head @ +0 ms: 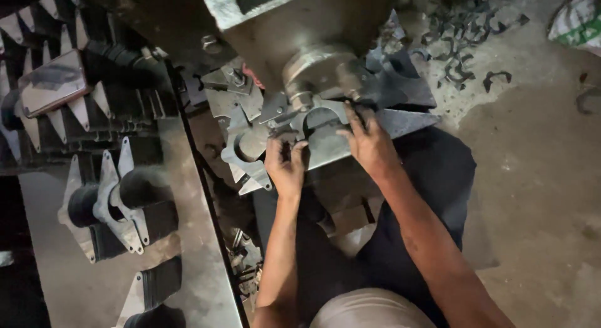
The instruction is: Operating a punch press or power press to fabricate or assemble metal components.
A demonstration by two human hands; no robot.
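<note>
Scene: we sat at a press (300,33), both hands up at its die, seen from our head camera.

Plate: a flat grey metal plate (325,137) with half-round cut-outs lay on the press bed under the round ram (319,68).

Left hand: our left hand (285,165) curled onto the plate's near left edge, fingers bent over the metal, gripping it.

Right hand: our right hand (369,140) lay flat on the plate's right part, fingers spread and pressing down, tips just beside the ram.

Which way from the hands: the plate lay ahead of and under both hands; the right was the nearer to the ram, the left sat at the near end.

Long axis: the plate ran left to right across the bed, tilted a little, its right end pointing farther away, toward a dark triangular sheet (407,118).

Cut-outs: the rounded notches opened toward the ram.

Around: stamped blanks (247,156) lay left of the left hand; stacks of finished pieces (113,203) stood on the bench; scrap curls (463,33) littered the floor.
</note>
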